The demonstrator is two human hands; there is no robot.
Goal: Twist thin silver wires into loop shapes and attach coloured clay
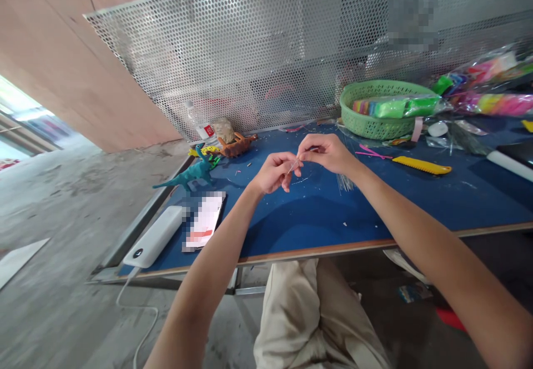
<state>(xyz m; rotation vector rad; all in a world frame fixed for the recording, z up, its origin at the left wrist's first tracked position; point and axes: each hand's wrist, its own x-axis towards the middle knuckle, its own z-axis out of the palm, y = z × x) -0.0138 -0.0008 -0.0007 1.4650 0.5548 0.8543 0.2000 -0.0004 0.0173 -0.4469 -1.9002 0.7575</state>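
Observation:
My left hand (278, 172) and my right hand (322, 152) meet above the blue table (287, 219). Between their pinched fingertips runs a thin, pale wire (293, 166), gripped by both. It is too fine for me to make out its full length. Under my right wrist lies a bundle of thin wires (345, 182), partly covered by the arm. To the right of that hand rests a yellow utility knife (421, 165), with thin pink strips (370, 152) by its tip.
Left on the table are a teal dinosaur figure (194, 175), an orange-brown figure (237, 146), a bottle (200, 122), a phone (207, 219) and a cabled white power bank (156, 237). A green basket (358, 119) with colourful packs stands back right, before a perforated metal screen (250, 52).

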